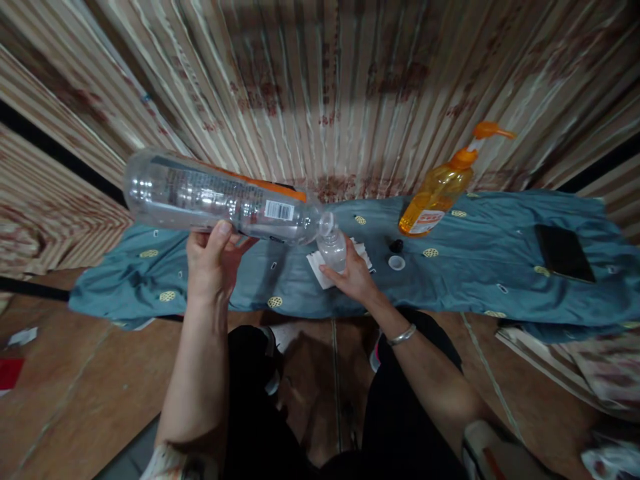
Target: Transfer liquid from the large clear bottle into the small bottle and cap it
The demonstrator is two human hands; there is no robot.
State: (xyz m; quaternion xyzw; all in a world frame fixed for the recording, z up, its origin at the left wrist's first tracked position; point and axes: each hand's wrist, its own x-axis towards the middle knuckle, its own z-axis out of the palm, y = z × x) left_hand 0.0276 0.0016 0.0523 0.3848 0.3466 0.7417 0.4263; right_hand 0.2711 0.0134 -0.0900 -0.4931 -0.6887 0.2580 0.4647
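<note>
My left hand (pixel 215 257) is closed around the underside of a large clear plastic bottle (pixel 215 197) with a barcode label and an orange stripe. The bottle lies tilted nearly level, its neck to the right. That mouth meets the opening of a small clear bottle (pixel 331 248), which my right hand (pixel 356 272) grips from the right. Beneath the small bottle is a folded white tissue (pixel 320 272). Whether liquid is flowing between the mouths, I cannot tell. To the right of my right hand lie a small black cap (pixel 397 246) and a white round cap (pixel 397 263).
A pump bottle of orange liquid (pixel 435 193) stands toward the back right. Farther right a dark flat phone-like object (pixel 565 253) rests on the teal cloth (pixel 480 280). A patterned curtain (pixel 310 87) hangs close behind; tiled floor (pixel 75 373) shows below.
</note>
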